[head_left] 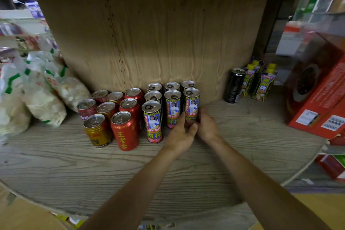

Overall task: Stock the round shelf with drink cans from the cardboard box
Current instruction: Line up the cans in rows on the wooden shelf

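The left hand point(179, 135) and right hand point(207, 127) are clamping round one tall can point(191, 105) of seven on the shelf point(246, 136); eight short cans point(124, 130) are standing at nine o'clock.

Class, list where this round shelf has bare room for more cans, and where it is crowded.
Free: the shelf front before all cans; the gap between the slim cans and the black can. Crowded: the red and gold cans beside the snack bags.

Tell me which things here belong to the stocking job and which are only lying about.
Job: held can, other slim cans, shelf, left hand, right hand; perhaps the red cans and gold cans.
Lying about: snack bags, black can, cartons, red box.
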Action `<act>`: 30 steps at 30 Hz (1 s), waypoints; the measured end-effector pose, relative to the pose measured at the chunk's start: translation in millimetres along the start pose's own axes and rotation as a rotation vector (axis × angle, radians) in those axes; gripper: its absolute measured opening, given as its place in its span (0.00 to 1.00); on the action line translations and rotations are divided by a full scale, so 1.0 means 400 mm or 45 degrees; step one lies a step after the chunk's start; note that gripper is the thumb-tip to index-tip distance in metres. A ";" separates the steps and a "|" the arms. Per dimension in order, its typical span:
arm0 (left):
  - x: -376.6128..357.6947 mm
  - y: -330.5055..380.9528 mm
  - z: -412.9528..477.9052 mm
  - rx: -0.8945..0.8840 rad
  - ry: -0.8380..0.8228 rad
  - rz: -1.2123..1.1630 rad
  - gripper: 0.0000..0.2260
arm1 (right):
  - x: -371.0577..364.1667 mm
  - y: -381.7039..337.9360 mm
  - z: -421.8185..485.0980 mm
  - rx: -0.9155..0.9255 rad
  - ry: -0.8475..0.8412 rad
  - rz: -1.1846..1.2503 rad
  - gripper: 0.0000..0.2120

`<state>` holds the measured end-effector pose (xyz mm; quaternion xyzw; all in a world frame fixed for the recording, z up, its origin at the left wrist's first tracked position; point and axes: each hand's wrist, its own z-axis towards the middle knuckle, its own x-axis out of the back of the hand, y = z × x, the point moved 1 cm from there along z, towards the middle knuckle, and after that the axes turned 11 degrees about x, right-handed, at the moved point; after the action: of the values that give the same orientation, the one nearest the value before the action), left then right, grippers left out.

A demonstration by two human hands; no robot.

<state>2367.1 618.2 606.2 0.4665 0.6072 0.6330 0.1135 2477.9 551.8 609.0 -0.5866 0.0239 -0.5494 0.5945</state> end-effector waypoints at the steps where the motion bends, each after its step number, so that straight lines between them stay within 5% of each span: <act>1: 0.001 0.002 0.001 0.013 -0.007 0.009 0.33 | -0.001 0.000 -0.001 0.006 -0.002 -0.008 0.21; 22: 0.028 0.005 -0.079 -0.068 -0.049 0.046 0.33 | 0.037 -0.047 -0.086 -0.015 -0.045 -0.107 0.24; 30: 0.082 -0.010 -0.210 -0.361 -0.020 0.474 0.29 | 0.072 -0.109 -0.261 0.014 -0.122 -0.346 0.28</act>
<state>2286.4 586.9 632.0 0.5547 0.4148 0.7184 0.0639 2391.7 474.9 626.0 -0.6068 -0.0873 -0.5964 0.5182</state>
